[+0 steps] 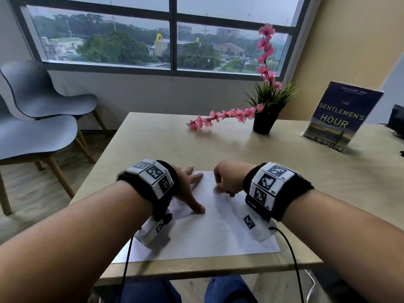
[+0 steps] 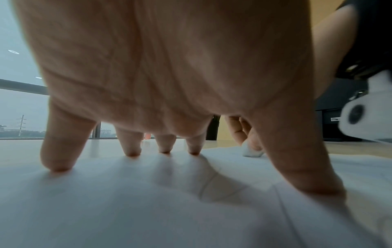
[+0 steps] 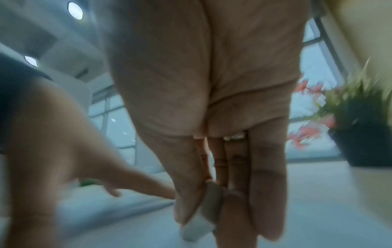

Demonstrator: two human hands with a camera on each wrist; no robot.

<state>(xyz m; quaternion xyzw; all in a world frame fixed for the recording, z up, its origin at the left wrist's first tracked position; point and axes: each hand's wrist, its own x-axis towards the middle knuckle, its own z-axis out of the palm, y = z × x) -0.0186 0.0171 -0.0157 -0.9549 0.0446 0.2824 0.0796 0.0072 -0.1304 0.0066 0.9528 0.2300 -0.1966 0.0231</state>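
Note:
A white sheet of paper (image 1: 196, 235) lies flat on the pale wooden table (image 1: 166, 138), near its front edge. My left hand (image 1: 190, 189) is spread on the sheet's left part, and its fingertips (image 2: 131, 151) and thumb press down on the paper (image 2: 148, 209). My right hand (image 1: 226, 182) hovers low over the sheet's far right part, fingers curled downward. It pinches a small white eraser (image 3: 196, 226) between thumb and fingers, and the eraser's tip (image 2: 251, 152) touches the paper. The right wrist view is blurred.
A black pot with green leaves and pink flower stems (image 1: 264, 121) stands at the table's back; one stem droops onto the tabletop. A book (image 1: 341, 119) stands upright at the right. Two grey chairs (image 1: 43, 119) are left of the table. A dark device (image 1: 396, 119) sits at the far right.

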